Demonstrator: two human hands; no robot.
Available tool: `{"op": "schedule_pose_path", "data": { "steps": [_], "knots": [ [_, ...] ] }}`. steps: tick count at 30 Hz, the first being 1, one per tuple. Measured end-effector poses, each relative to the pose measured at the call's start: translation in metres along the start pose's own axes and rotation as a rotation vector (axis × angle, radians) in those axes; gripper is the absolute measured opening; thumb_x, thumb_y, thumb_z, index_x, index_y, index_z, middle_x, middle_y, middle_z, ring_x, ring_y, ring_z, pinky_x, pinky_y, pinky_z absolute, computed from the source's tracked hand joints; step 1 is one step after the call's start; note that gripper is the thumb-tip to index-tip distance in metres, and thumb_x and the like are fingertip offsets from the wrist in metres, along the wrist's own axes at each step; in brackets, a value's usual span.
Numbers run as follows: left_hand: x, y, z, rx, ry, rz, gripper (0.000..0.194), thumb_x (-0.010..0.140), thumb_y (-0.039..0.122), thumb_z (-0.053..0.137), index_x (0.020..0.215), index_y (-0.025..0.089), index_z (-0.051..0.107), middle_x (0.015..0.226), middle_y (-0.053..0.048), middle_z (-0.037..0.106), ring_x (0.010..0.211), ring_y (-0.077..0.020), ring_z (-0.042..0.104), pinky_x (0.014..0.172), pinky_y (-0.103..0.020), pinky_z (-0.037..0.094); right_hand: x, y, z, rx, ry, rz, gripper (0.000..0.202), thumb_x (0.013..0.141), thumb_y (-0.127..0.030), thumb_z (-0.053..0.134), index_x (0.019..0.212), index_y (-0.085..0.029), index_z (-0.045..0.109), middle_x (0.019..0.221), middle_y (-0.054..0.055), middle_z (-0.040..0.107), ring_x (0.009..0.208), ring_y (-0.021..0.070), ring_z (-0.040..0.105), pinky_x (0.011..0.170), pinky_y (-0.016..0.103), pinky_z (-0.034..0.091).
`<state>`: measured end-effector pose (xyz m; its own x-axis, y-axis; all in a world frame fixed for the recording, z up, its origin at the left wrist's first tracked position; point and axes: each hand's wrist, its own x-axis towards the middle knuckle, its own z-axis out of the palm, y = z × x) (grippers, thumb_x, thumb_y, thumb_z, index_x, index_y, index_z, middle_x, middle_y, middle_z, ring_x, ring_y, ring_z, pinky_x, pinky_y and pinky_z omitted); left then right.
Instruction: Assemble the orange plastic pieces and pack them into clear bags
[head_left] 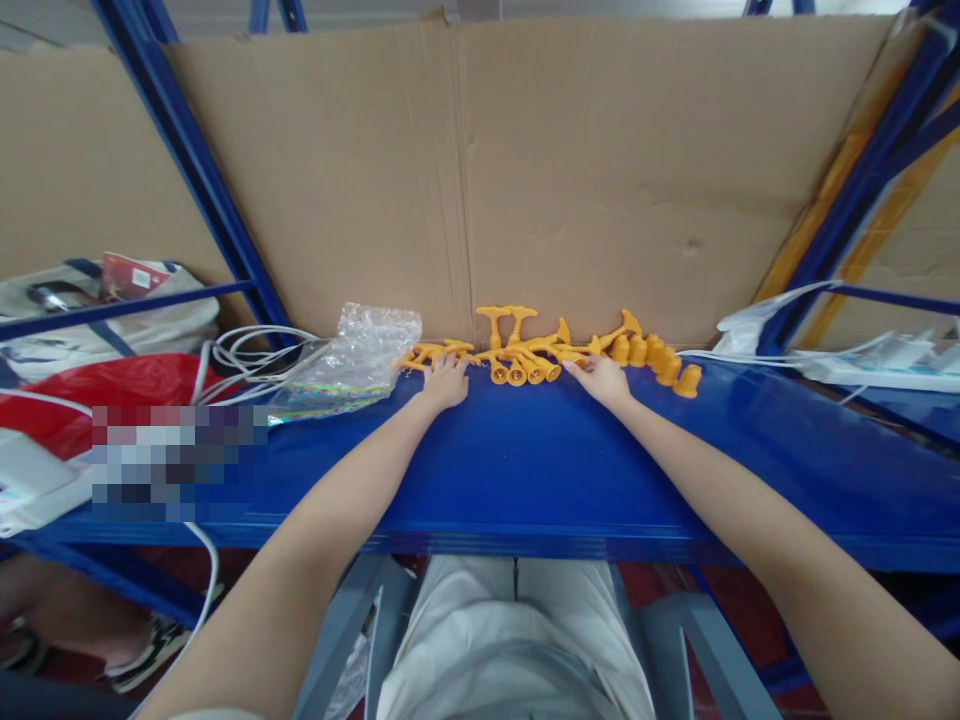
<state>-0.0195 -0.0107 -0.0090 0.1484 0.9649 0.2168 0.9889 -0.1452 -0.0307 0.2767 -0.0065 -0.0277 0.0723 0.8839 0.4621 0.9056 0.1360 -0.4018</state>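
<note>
A cluster of orange-yellow plastic pieces lies along the back of the blue shelf. Among them are several T-handled pieces, and flared cup-like ends face me in a row. At the cluster's left side, my left hand rests with fingers spread over some thin branching pieces. Toward its right side, my right hand touches the pieces with thumb stretched out; its other fingers are partly hidden. Small orange cups stand in a slanting line just right of that hand.
A clear plastic bag lies left of the pieces, near white cables and a red bag. Cardboard walls off the back. Blue uprights flank the shelf. A power strip sits at right.
</note>
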Motion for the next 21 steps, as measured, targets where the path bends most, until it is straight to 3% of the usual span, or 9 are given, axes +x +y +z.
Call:
{"op": "schedule_pose_path", "data": {
  "steps": [4, 8, 11, 17, 21],
  "knots": [
    [0.0, -0.003, 0.0, -0.003, 0.042, -0.009, 0.049, 0.094, 0.024, 0.038, 0.142, 0.024, 0.049, 0.152, -0.012, 0.044, 0.142, -0.0349, 0.031, 0.11, -0.061, 0.031, -0.003, -0.007, -0.002, -0.034, -0.051, 0.048, 0.039, 0.089, -0.052, 0.056, 0.083, -0.016, 0.07, 0.087, 0.013, 0.074, 0.093, 0.0284, 0.069, 0.08, 0.035, 0.053],
    [-0.001, -0.003, -0.003, 0.03, 0.084, -0.025, 0.047, 0.092, 0.018, 0.036, 0.135, 0.019, 0.056, 0.143, -0.016, 0.05, 0.135, -0.0342, 0.039, 0.11, -0.058, 0.032, -0.001, -0.006, 0.001, 0.155, -0.078, 0.019, 0.028, 0.087, -0.037, 0.062, 0.1, -0.012, 0.069, 0.083, 0.009, 0.073, 0.085, 0.0223, 0.069, 0.079, 0.031, 0.053],
    [-0.002, -0.003, -0.005, 0.058, 0.098, -0.045, 0.045, 0.09, 0.014, 0.037, 0.128, 0.017, 0.061, 0.138, -0.017, 0.054, 0.132, -0.034, 0.042, 0.108, -0.056, 0.033, 0.001, -0.002, 0.005, 0.326, -0.086, 0.024, 0.031, 0.081, -0.024, 0.069, 0.11, -0.011, 0.065, 0.078, 0.005, 0.07, 0.078, 0.0192, 0.069, 0.079, 0.03, 0.054],
    [-0.003, -0.003, -0.008, 0.061, 0.098, -0.079, 0.041, 0.086, 0.011, 0.042, 0.12, 0.019, 0.063, 0.135, -0.015, 0.057, 0.131, -0.0328, 0.043, 0.105, -0.053, 0.036, 0.005, 0.002, 0.012, 0.527, -0.132, 0.072, 0.031, 0.074, -0.003, 0.069, 0.101, -0.017, 0.061, 0.067, -0.005, 0.061, 0.064, 0.0124, 0.064, 0.075, 0.025, 0.055],
    [-0.003, -0.003, -0.01, 0.006, 0.14, -0.108, 0.04, 0.089, 0.011, 0.039, 0.122, 0.017, 0.06, 0.134, -0.017, 0.058, 0.129, -0.0325, 0.047, 0.103, -0.052, 0.039, 0.007, 0.004, 0.015, 0.594, -0.114, 0.082, 0.03, 0.071, 0.001, 0.067, 0.093, -0.018, 0.061, 0.062, -0.006, 0.056, 0.063, 0.0118, 0.063, 0.076, 0.025, 0.054]
  ]
}}
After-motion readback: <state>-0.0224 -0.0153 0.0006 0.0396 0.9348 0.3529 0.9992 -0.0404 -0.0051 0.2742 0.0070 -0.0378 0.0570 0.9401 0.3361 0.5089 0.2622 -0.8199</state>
